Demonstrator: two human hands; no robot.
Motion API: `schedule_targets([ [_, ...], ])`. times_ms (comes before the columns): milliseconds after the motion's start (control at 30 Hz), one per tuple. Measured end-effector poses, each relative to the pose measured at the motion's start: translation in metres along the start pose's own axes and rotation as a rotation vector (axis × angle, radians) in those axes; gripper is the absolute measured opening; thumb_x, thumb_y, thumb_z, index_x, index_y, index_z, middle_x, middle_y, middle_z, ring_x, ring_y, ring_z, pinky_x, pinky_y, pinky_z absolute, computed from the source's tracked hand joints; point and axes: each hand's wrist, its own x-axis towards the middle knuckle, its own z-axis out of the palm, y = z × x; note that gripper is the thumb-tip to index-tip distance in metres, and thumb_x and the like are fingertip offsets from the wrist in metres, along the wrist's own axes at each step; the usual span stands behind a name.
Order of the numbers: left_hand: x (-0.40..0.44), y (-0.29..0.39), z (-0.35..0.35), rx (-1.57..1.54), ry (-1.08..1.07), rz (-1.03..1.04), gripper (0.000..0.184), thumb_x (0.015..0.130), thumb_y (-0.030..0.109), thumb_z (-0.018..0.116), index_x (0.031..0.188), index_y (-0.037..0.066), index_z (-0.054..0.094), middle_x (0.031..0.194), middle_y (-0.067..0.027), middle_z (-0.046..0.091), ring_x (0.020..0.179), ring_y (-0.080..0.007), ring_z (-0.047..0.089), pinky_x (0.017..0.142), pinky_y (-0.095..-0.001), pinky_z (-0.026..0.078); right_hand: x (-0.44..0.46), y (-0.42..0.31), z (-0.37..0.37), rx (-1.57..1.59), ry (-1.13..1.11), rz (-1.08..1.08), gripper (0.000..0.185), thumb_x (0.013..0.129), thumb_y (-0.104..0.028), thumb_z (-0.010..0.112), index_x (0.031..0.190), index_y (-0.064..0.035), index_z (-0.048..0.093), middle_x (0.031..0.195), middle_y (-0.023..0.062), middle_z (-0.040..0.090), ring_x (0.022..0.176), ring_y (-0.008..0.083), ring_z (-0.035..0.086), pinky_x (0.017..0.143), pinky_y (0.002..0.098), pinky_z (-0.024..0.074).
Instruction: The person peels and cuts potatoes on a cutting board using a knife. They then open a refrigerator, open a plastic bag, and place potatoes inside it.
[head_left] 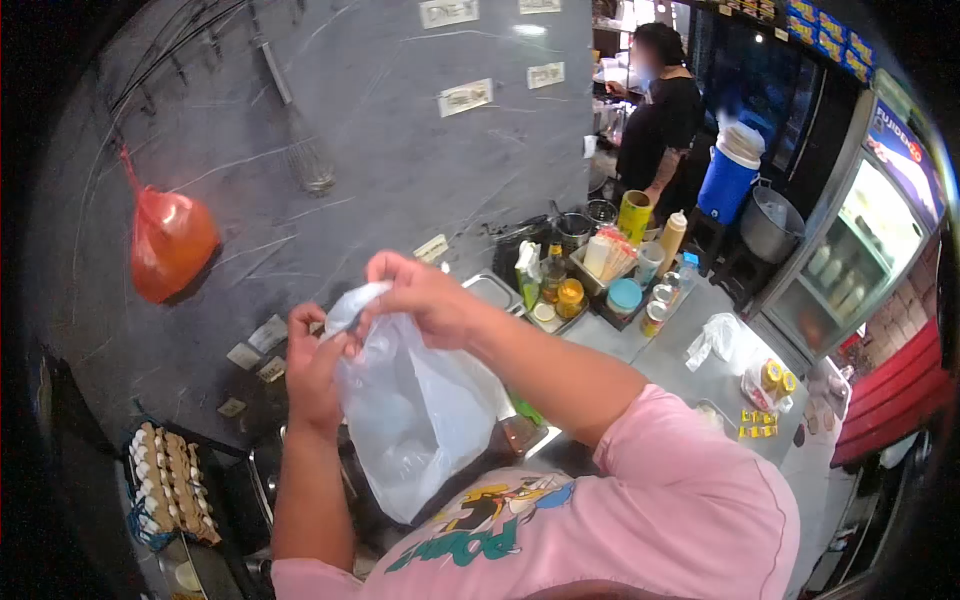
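A translucent white plastic bag (415,420) hangs from both of my hands, in front of my pink shirt. My left hand (318,375) pinches the bag's gathered top edge from the left side. Close beside it, my right hand (415,300) grips the same edge, its fingers bent round the plastic. The bag hangs down loosely and hides part of the counter behind it. Its contents, if any, cannot be made out.
An orange bag (172,245) hangs on the grey wall by a whisk (308,165). Egg trays (172,485) stand lower left. Bottles and jars crowd the counter (655,365). Beyond it are a person (660,120), a blue cooler (728,175) and a lit fridge (850,250).
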Motion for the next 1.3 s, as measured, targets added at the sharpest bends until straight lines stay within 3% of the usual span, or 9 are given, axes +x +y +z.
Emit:
schedule_targets([
  [300,0.074,0.143,-0.033,0.607,-0.245,0.418,0.011,0.099,0.000,0.060,0.107,0.007,0.062,0.096,-0.0023,0.065,0.087,-0.0117,0.063,0.078,-0.0292,0.052,0.114,-0.069,0.053,-0.260,-0.147,-0.213,0.019,0.093,0.001,0.068,0.108,-0.0076,0.060,0.096,0.0104,0.074,0.094,0.0216,0.075,0.081,0.0345,0.0592],
  [367,0.098,0.176,-0.030,0.806,-0.126,0.402,0.022,0.097,0.003,0.063,0.118,0.003,0.070,0.105,-0.0051,0.072,0.099,-0.0143,0.068,0.092,-0.0312,0.053,0.146,-0.099,0.068,-0.633,-0.141,-0.367,0.013,0.096,-0.002,0.067,0.108,-0.0059,0.069,0.098,0.0082,0.074,0.095,0.0171,0.072,0.084,0.0326,0.0576],
  [700,0.207,0.262,-0.049,1.320,0.050,0.827,0.049,0.096,0.029,0.067,0.139,0.005,0.070,0.113,-0.0157,0.078,0.093,-0.0278,0.075,0.086,-0.0398,0.057,0.274,-0.155,0.110,-1.634,0.152,-0.780,0.024,0.106,-0.012,0.064,0.127,-0.0047,0.074,0.117,0.0085,0.078,0.103,0.0152,0.072,0.091,0.0303,0.0567],
  [767,0.231,0.271,-0.055,1.421,0.099,0.946,0.048,0.098,0.030,0.066,0.141,0.009,0.069,0.122,-0.0185,0.076,0.102,-0.0296,0.074,0.093,-0.0395,0.056,0.294,-0.164,0.110,-1.649,0.127,-0.878,0.025,0.103,-0.015,0.064,0.125,-0.0105,0.076,0.118,0.0108,0.080,0.105,0.0232,0.077,0.091,0.0377,0.0593],
  [867,0.252,0.285,-0.056,1.545,0.187,1.049,0.045,0.099,0.029,0.063,0.139,0.009,0.070,0.130,-0.0212,0.072,0.119,-0.0407,0.070,0.100,-0.0483,0.055,0.299,-0.172,0.123,-1.670,0.136,-0.628,0.043,0.101,-0.023,0.063,0.142,-0.0081,0.061,0.130,0.0311,0.068,0.122,0.0359,0.070,0.099,0.0474,0.0545],
  [933,0.276,0.288,-0.063,1.584,0.225,1.092,0.046,0.099,0.028,0.063,0.141,0.010,0.068,0.132,-0.0214,0.070,0.119,-0.0402,0.069,0.101,-0.0492,0.055,0.314,-0.161,0.122,-1.701,0.214,-1.009,0.013,0.101,-0.013,0.060,0.110,-0.0082,0.068,0.091,0.0257,0.070,0.086,0.0338,0.075,0.077,0.0506,0.0550],
  [1067,0.289,0.292,-0.058,1.716,0.308,1.057,0.046,0.097,0.023,0.061,0.141,0.010,0.067,0.130,-0.0222,0.069,0.120,-0.0422,0.068,0.103,-0.0529,0.054,0.329,-0.158,0.134,-1.753,0.325,-0.963,0.012,0.101,-0.016,0.061,0.107,-0.0086,0.068,0.097,0.0203,0.074,0.087,0.0308,0.075,0.078,0.0457,0.0579],
  [1133,0.284,0.288,-0.056,1.830,0.286,0.900,0.045,0.096,0.022,0.062,0.139,0.009,0.067,0.127,-0.0232,0.068,0.120,-0.0437,0.068,0.102,-0.0539,0.054,0.337,-0.154,0.134,-2.005,0.499,-0.751,0.029,0.098,-0.018,0.063,0.123,-0.0179,0.078,0.115,0.0132,0.080,0.108,0.0335,0.077,0.094,0.0461,0.0595],
  [1300,0.317,0.269,-0.087,2.000,0.179,0.716,0.038,0.095,0.028,0.067,0.125,0.004,0.069,0.133,-0.0248,0.065,0.127,-0.0443,0.064,0.105,-0.0543,0.054,0.310,-0.131,0.126,-2.051,0.404,-0.332,0.033,0.092,-0.026,0.068,0.120,-0.0140,0.080,0.118,0.0165,0.079,0.110,0.0398,0.075,0.096,0.0510,0.0595],
])
